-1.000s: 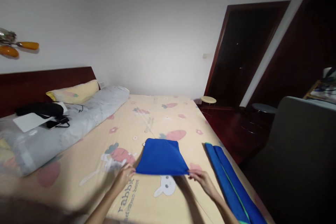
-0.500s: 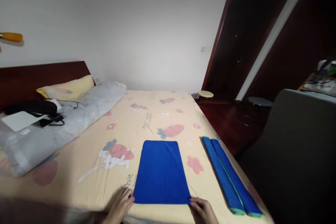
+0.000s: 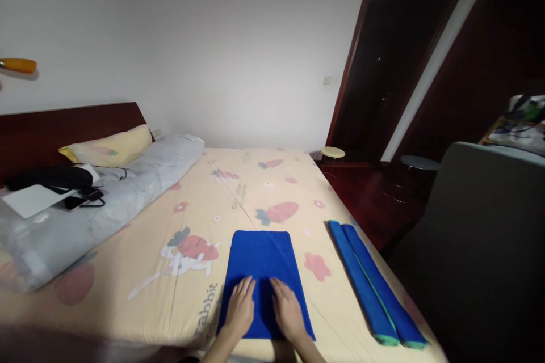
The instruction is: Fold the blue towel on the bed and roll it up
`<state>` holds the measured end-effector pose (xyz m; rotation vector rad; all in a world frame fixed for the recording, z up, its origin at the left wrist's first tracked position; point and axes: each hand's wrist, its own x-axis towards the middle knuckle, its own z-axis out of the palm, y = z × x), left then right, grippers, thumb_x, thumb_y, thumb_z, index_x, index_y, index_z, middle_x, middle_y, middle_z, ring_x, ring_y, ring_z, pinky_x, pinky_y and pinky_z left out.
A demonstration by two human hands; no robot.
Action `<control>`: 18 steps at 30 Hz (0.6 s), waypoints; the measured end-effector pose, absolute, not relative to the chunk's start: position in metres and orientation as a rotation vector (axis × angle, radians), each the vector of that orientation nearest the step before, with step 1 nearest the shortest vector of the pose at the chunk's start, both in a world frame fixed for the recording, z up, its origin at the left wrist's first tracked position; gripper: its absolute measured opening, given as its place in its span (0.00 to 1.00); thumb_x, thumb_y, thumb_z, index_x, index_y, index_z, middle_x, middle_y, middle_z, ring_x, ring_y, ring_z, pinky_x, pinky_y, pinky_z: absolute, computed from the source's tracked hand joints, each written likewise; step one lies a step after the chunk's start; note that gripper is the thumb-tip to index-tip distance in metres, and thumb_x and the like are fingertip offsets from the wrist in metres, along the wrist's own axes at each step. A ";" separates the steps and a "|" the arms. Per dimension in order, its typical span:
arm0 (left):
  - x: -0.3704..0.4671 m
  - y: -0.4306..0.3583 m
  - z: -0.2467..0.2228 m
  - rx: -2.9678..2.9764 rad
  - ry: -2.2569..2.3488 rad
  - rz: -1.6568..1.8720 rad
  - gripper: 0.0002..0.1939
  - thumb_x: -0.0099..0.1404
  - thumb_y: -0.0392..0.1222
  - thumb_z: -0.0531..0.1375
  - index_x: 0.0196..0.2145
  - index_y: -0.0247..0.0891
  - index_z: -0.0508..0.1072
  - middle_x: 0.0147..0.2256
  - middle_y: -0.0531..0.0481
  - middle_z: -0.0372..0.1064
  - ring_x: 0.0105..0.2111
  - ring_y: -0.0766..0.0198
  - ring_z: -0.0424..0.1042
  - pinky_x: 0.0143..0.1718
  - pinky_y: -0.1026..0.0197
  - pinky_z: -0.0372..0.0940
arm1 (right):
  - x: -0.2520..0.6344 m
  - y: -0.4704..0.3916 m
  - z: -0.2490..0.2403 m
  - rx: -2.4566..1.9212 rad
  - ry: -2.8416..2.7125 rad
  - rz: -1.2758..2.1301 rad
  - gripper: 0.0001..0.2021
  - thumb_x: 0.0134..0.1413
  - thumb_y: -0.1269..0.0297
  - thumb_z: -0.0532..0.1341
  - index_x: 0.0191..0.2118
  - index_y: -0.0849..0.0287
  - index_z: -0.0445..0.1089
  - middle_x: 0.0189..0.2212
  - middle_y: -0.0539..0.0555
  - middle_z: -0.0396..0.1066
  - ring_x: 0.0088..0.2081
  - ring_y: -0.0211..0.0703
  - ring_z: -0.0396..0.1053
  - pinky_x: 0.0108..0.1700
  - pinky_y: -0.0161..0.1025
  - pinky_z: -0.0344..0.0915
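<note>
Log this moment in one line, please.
left hand: open, over blue cloth | right hand: open, over blue cloth | blue cloth: flat on bed | green-edged bundles: right of cloth

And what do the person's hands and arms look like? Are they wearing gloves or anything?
No gloves! The left hand and right hand are both bare, with slender fingers. I can't see any watch or bracelet. The left forearm and right forearm look slim, and no sleeves show on the parts in view.
</note>
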<state>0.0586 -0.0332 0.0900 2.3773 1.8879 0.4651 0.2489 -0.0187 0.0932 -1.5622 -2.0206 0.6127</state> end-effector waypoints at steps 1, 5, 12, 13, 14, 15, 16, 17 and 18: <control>0.072 -0.028 0.079 2.371 1.921 0.456 0.30 0.63 0.31 0.44 0.62 0.41 0.60 0.60 0.43 0.63 0.59 0.56 0.61 0.57 0.51 0.60 | 0.233 -0.019 0.089 -1.553 -2.074 0.621 0.25 0.60 0.62 0.46 0.61 0.52 0.60 0.62 0.54 0.60 0.63 0.48 0.58 0.63 0.47 0.56; 0.081 -0.030 0.036 2.391 2.029 0.447 0.31 0.66 0.37 0.43 0.66 0.44 0.42 0.65 0.47 0.53 0.64 0.56 0.54 0.60 0.47 0.57 | 0.218 -0.029 0.064 -1.559 -2.259 0.599 0.26 0.63 0.57 0.45 0.66 0.51 0.48 0.67 0.52 0.45 0.67 0.48 0.45 0.67 0.52 0.48; 0.009 -0.062 0.031 2.413 2.082 0.342 0.31 0.70 0.51 0.42 0.65 0.47 0.31 0.67 0.51 0.45 0.65 0.58 0.51 0.63 0.47 0.53 | 0.295 -0.048 0.031 -1.653 -2.190 0.394 0.32 0.62 0.46 0.46 0.66 0.48 0.35 0.67 0.50 0.42 0.67 0.50 0.43 0.67 0.58 0.48; 0.001 -0.065 0.033 2.427 2.070 0.325 0.31 0.70 0.51 0.42 0.65 0.48 0.31 0.67 0.51 0.45 0.65 0.59 0.52 0.63 0.47 0.52 | 0.302 -0.049 0.029 -1.670 -2.188 0.394 0.32 0.62 0.45 0.46 0.66 0.48 0.35 0.67 0.50 0.43 0.67 0.50 0.43 0.67 0.58 0.48; -0.004 -0.066 0.035 2.442 2.051 0.306 0.31 0.70 0.51 0.42 0.65 0.48 0.31 0.67 0.52 0.45 0.65 0.59 0.52 0.63 0.47 0.52 | 0.306 -0.050 0.028 -1.689 -2.184 0.393 0.32 0.62 0.45 0.46 0.66 0.49 0.36 0.67 0.51 0.43 0.67 0.50 0.43 0.67 0.59 0.47; -0.008 -0.067 0.037 2.458 2.027 0.286 0.31 0.70 0.51 0.42 0.65 0.48 0.31 0.67 0.52 0.46 0.64 0.59 0.53 0.63 0.47 0.53 | 0.308 -0.051 0.028 -1.708 -2.176 0.391 0.33 0.61 0.44 0.46 0.66 0.50 0.37 0.67 0.51 0.44 0.67 0.50 0.44 0.67 0.59 0.47; -0.011 -0.068 0.038 2.467 2.012 0.273 0.31 0.70 0.51 0.43 0.65 0.48 0.31 0.66 0.52 0.47 0.64 0.59 0.53 0.63 0.47 0.53 | 0.308 -0.051 0.028 -1.724 -2.165 0.384 0.33 0.61 0.44 0.47 0.66 0.50 0.38 0.67 0.52 0.44 0.67 0.51 0.44 0.66 0.60 0.47; -0.011 -0.067 0.041 2.469 2.014 0.271 0.31 0.70 0.50 0.43 0.65 0.48 0.31 0.66 0.52 0.48 0.64 0.58 0.54 0.63 0.47 0.53 | 0.306 -0.050 0.030 -1.733 -2.153 0.374 0.33 0.61 0.43 0.47 0.66 0.51 0.40 0.67 0.53 0.45 0.67 0.52 0.45 0.66 0.60 0.48; -0.009 -0.065 0.043 2.468 2.027 0.282 0.31 0.70 0.50 0.43 0.65 0.48 0.31 0.66 0.51 0.48 0.64 0.57 0.54 0.63 0.46 0.52 | 0.302 -0.047 0.032 -1.735 -2.141 0.360 0.34 0.60 0.43 0.47 0.66 0.51 0.41 0.67 0.53 0.45 0.67 0.53 0.45 0.66 0.60 0.48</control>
